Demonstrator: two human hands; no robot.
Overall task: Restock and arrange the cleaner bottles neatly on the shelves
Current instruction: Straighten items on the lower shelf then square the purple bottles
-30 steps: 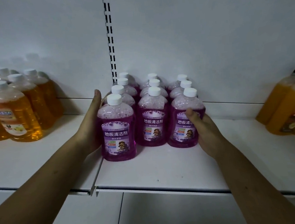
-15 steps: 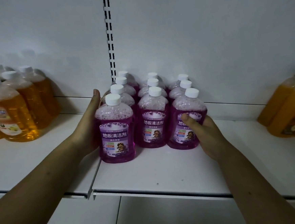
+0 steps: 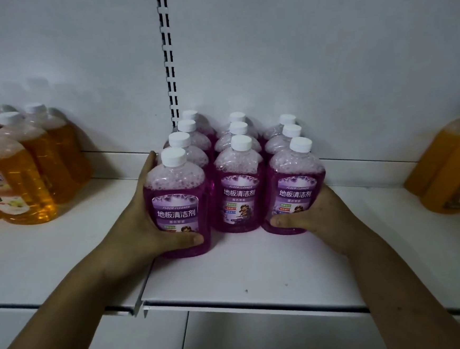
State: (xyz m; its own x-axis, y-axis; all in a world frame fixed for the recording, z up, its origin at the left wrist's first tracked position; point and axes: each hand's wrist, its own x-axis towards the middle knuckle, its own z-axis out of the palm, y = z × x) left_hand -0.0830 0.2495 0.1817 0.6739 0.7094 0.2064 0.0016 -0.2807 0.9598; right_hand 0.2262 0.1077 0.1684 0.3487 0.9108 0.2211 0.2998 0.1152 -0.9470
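Observation:
Several purple floor-cleaner bottles with white caps stand in three rows on the white shelf (image 3: 244, 272). My left hand (image 3: 142, 225) wraps the front-left purple bottle (image 3: 175, 195), thumb across its lower front. My right hand (image 3: 317, 217) grips the front-right purple bottle (image 3: 295, 185) low down, thumb across its base. The front-middle purple bottle (image 3: 239, 187) stands untouched between them. The front-left bottle sits nearer the shelf edge than the other two fronts.
A cluster of orange cleaner bottles (image 3: 22, 168) stands on the shelf to the left. Larger orange bottles (image 3: 454, 170) lean at the far right. A slotted upright (image 3: 168, 55) runs up the white back panel. The shelf lip (image 3: 234, 307) lies close in front.
Both thumbs have slid down and across the lower fronts of the outer front bottles; the left hand went from flat against the side to a wrapped grip. The view moved closer.

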